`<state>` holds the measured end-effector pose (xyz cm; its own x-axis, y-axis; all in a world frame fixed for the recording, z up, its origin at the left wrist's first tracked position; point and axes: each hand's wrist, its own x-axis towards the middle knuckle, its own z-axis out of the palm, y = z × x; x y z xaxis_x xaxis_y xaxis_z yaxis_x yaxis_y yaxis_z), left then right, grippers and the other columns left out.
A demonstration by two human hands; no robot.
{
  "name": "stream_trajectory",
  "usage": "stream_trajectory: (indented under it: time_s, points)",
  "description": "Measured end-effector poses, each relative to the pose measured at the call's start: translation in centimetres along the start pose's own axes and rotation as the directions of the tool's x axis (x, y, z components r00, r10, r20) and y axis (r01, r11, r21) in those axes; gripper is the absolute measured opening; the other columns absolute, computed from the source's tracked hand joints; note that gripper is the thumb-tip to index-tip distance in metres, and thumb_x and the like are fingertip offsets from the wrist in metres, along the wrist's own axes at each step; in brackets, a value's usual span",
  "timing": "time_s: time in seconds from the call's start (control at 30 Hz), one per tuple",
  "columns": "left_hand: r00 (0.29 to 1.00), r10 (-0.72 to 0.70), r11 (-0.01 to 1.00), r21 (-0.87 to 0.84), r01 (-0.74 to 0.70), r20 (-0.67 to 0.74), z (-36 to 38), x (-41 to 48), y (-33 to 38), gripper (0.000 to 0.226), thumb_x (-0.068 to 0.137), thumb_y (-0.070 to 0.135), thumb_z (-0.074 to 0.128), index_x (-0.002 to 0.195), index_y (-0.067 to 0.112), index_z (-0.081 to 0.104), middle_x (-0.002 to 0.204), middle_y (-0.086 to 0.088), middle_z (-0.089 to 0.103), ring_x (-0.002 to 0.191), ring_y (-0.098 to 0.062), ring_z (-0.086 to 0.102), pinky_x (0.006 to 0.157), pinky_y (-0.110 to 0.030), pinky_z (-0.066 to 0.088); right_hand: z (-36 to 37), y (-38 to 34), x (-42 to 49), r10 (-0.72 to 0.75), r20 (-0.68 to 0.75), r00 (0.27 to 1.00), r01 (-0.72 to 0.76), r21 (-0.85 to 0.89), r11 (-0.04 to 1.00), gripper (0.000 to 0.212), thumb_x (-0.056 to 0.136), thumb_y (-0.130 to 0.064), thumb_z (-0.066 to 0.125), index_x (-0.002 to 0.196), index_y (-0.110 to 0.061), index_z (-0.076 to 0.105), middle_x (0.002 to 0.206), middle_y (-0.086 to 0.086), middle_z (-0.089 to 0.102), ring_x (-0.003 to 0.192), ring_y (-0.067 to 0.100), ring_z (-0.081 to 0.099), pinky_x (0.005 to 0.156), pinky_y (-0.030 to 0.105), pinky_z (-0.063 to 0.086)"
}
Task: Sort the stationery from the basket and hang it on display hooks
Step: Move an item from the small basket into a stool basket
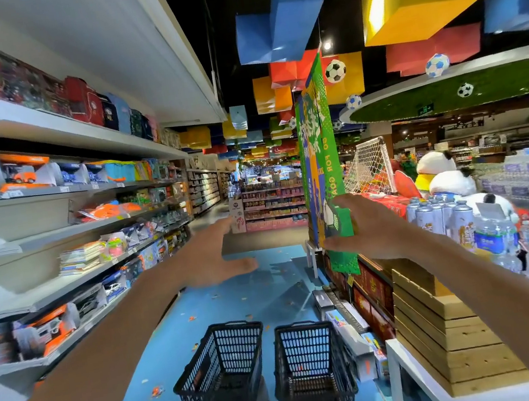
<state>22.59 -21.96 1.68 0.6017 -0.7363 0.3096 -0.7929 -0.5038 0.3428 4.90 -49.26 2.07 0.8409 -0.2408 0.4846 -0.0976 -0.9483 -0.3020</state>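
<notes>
- Two black wire baskets stand side by side low in the aisle, the left basket just beside the right basket, open tops up and long axes running away down the aisle.
- They sit on the blue floor.
- Above them, the left hand reaches forward, fingers straight and spread, holding nothing.
- The right hand is likewise spread at the green banner; whether it touches the banner is unclear.
- Toy shelves line the left and wooden crates the right.
</notes>
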Motion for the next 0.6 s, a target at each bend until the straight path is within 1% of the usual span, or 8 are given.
stream_trajectory:
  time_s: [0.13,0.2,0.27,0.33,0.43,0.47,0.53,0.6]
  points:
    - [1.0,-0.004,1.0,-0.004,0.003,-0.01,1.5,5.5,-2.2,0.139,0.05,0.102,0.056,0.163,0.032,0.014,0.166,0.004,0.029,0.149,-0.023,0.035,0.119,-0.047,0.037,2.4,2.9,4.5,0.002,0.011,1.0,-0.002,0.019,1.0,0.096,0.084,-0.056,0.075,0.159,-0.02,0.027,0.165,0.002,0.028,0.149,0.024,0.032,0.121,0.044,0.031]
    - [1.0,-0.005,1.0,-0.003,0.005,-0.012,2.4,8.3,-3.5,0.139,0.052,0.101,0.057,0.164,0.028,0.014,0.167,0.003,0.028,0.151,-0.023,0.033,0.12,-0.047,0.036,3.8,4.4,6.9,0.017,0.017,1.0,-0.018,0.031,0.999,0.097,0.084,-0.056,0.075,0.159,-0.021,0.026,0.165,0.002,0.028,0.15,0.024,0.031,0.121,0.044,0.03]
    - [1.0,-0.01,1.0,-0.004,0.01,0.002,3.4,11.1,-4.9,0.134,0.059,0.09,0.061,0.164,0.021,0.014,0.169,0.0,0.024,0.153,-0.022,0.03,0.122,-0.045,0.033,5.4,5.7,9.2,0.034,0.014,0.999,-0.035,0.049,0.998,0.097,0.084,-0.055,0.076,0.159,-0.02,0.026,0.164,0.001,0.029,0.148,0.024,0.034,0.119,0.043,0.033]
    - [1.0,-0.002,1.0,-0.01,0.002,-0.003,4.2,14.1,-6.6,0.123,0.067,0.079,0.065,0.164,0.022,0.015,0.168,0.001,0.026,0.152,-0.022,0.031,0.121,-0.044,0.033,7.1,6.8,11.6,0.046,0.008,0.999,-0.046,0.048,0.998,0.097,0.083,-0.056,0.077,0.159,-0.021,0.027,0.163,0.0,0.031,0.145,0.024,0.038,0.116,0.041,0.035]
    - [0.999,0.037,0.999,0.012,-0.037,-0.019,5.2,18.9,-9.6,0.115,0.076,0.074,0.067,0.164,0.023,0.015,0.168,0.003,0.025,0.152,-0.022,0.031,0.12,-0.04,0.035,9.5,8.2,15.8,0.064,0.005,0.998,-0.064,0.007,0.998,0.097,0.082,-0.057,0.077,0.158,-0.021,0.029,0.162,0.0,0.032,0.144,0.023,0.039,0.113,0.038,0.034]
    - [0.999,0.038,0.999,0.027,-0.037,-0.024,5.4,20.5,-10.6,0.113,0.079,0.071,0.069,0.164,0.021,0.014,0.169,0.002,0.023,0.152,-0.022,0.031,0.118,-0.037,0.034,10.3,8.5,17.4,0.069,-0.001,0.998,-0.069,-0.01,0.998,0.096,0.083,-0.057,0.076,0.158,-0.02,0.03,0.162,0.001,0.033,0.144,0.023,0.038,0.113,0.037,0.033]
    - [0.999,0.027,0.999,0.039,-0.026,-0.033,5.5,23.7,-12.7,0.108,0.084,0.064,0.071,0.164,0.018,0.015,0.168,0.001,0.025,0.149,-0.022,0.033,0.11,-0.029,0.033,11.5,9.2,20.6,0.086,-0.009,0.996,-0.086,-0.024,0.996,0.094,0.083,-0.055,0.076,0.157,-0.019,0.03,0.161,0.002,0.034,0.144,0.023,0.038,0.112,0.035,0.033]
    - [0.999,0.023,0.999,0.026,-0.022,-0.025,5.1,26.7,-14.7,0.105,0.084,0.064,0.071,0.163,0.02,0.018,0.167,0.001,0.027,0.146,-0.022,0.036,0.103,-0.026,0.031,12.5,9.7,23.9,0.106,-0.008,0.994,-0.106,-0.021,0.994,0.094,0.083,-0.054,0.077,0.157,-0.018,0.03,0.161,0.002,0.034,0.143,0.023,0.039,0.111,0.034,0.034]
